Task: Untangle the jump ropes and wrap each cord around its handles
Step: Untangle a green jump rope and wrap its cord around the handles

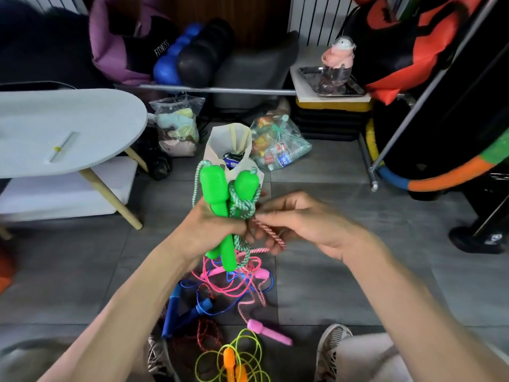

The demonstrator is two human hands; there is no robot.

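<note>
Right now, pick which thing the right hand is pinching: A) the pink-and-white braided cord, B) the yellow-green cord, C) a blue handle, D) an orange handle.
A: the right hand pinches the pink-and-white braided cord beside the green handles gripped by the left hand.

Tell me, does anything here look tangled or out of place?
Yes. On the grey tiled floor, thin pink and blue cords lie knotted in one heap. A pink-and-white braided rope, pinched by the right hand, is caught against the green-handled rope that the left hand grips.
</note>
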